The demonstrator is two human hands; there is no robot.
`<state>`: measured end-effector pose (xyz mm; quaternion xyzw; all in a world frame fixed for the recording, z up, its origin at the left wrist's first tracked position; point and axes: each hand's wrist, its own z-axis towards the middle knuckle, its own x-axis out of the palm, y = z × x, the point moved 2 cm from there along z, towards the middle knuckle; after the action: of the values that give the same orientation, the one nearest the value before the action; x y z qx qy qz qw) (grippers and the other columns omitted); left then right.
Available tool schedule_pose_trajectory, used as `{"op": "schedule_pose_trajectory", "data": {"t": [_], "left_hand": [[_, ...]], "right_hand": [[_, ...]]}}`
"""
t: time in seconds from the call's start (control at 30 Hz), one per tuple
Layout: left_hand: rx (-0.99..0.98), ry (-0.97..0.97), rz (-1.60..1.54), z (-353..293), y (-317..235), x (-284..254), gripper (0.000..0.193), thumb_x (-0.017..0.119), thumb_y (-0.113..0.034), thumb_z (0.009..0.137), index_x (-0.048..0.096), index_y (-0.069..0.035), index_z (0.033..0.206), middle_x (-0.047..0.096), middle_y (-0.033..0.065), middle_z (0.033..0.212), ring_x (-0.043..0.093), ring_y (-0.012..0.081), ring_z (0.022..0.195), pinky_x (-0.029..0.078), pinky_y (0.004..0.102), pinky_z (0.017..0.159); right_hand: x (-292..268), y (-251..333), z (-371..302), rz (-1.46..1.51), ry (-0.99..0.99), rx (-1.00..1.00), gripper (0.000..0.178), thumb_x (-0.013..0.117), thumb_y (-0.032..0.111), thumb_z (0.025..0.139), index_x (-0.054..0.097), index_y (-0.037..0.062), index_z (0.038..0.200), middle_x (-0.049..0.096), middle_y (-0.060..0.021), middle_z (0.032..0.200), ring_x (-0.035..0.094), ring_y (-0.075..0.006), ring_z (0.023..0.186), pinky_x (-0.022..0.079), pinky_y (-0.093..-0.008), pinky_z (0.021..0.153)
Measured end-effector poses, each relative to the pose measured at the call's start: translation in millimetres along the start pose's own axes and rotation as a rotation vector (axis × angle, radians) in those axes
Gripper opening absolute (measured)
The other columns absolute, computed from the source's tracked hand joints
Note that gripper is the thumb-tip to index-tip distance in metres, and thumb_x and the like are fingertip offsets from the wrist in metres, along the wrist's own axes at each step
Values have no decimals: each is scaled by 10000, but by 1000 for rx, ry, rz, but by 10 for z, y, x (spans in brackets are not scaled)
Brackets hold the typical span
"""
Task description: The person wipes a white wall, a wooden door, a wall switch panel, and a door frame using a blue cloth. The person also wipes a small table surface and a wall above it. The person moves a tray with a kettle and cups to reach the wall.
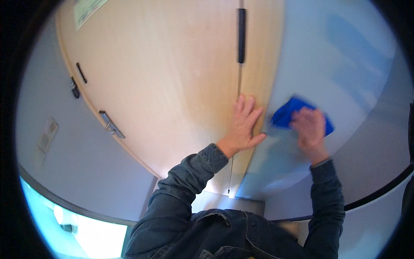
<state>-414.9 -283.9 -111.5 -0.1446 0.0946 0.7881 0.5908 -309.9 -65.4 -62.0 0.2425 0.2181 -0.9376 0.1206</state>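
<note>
Cloth (283,114), blue, lies under the blurred right hand (310,130), right of the wooden door (164,86); its grip I cannot tell. The left hand (243,129), spread, rests at the door's right edge.

Upright door (164,86), pale wood, reaching from 9 to 1 o'clock about the view's middle. Borne on it: lever handle (113,127) at 9; small black bar (81,72) at 10; pale sheet (85,12) between 10 and 11; long black strip (242,36) near 1; left hand (244,129), fingers spread, just off centre toward 3. Adjoining wall (310,47), smooth, pale blue-grey, at 2. Against it: blue cloth (284,114), at 3, under right hand (310,131), blurred.
</note>
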Motion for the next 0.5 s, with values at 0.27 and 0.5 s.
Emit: {"op": "schedule_pose_trajectory", "data": {"t": [0.27,0.5], "left_hand": [[-128,122,-305,-39,-122,-513,575,660,-213,801,442,-28,1300,379,206,1392,296,396,1322,277,478,1060],[-214,97,-324,-449,-1,-978,416,643,-102,791,532,-31,1186,593,164,1110,548,363,1010,439,429,872]], "right_hand": [[-305,175,1395,214,-464,99,302,567,-74,721,665,84,960,648,-101,1090,554,-302,1101,418,-389,958],[722,1237,786,20,-4,-94,260,608,149,754,677,144,1005,598,-48,1183,512,-270,1123,377,-491,921]]}}
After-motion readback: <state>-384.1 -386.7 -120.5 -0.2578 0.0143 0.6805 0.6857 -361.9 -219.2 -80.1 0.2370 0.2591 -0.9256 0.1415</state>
